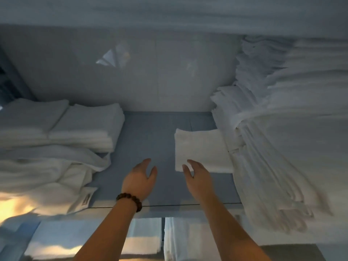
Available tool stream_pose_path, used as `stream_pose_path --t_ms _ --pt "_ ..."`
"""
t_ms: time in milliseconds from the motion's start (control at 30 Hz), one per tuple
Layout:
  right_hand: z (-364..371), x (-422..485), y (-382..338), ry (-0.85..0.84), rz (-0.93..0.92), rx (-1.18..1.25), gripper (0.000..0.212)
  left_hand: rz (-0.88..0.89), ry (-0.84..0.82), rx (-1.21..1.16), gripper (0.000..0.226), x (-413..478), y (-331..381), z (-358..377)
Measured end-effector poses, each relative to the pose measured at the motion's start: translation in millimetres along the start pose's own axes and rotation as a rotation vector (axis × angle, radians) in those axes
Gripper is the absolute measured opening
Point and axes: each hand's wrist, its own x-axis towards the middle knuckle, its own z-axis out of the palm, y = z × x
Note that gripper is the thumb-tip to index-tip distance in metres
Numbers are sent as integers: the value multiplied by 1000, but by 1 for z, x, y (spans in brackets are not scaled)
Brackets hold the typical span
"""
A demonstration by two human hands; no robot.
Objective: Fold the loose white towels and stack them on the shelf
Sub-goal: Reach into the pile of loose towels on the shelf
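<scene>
My left hand [140, 178] and right hand [197, 178] were empty, loose-fingered, apart by the folded towel [201, 146]; a clumsy nudge might've toppled the leaning towel stack [263, 129] just right of it.

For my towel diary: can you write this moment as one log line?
left hand: open, empty | right hand: open, at edge of folded towel | folded towel: on shelf | loose towels: left

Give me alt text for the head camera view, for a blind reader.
The left hand and right hand, open and empty, reach over a blue-grey shelf, where one folded towel lies just beyond the right hand. At left sit folded stacks, front left loose towels, at right a tall pile.
</scene>
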Motion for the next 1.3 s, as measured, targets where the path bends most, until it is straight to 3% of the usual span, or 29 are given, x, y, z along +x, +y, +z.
stream_pose_path --t_ms 267,733,1033,1300 --pt "42 -11 -60 -62 -242 -35 44 -124 176 100 45 -32 -47 -58" --pt "156 -48 -187 -236 -475 -8 41 -301 359 80 51 -66 -171 -161" --pt "284 -90 -297 -322 -398 -12 42 -279 307 41 46 -60 -298 -259" --pt "349 -87 -366 -239 -328 -29 39 -206 223 95 48 -21 -382 -325"
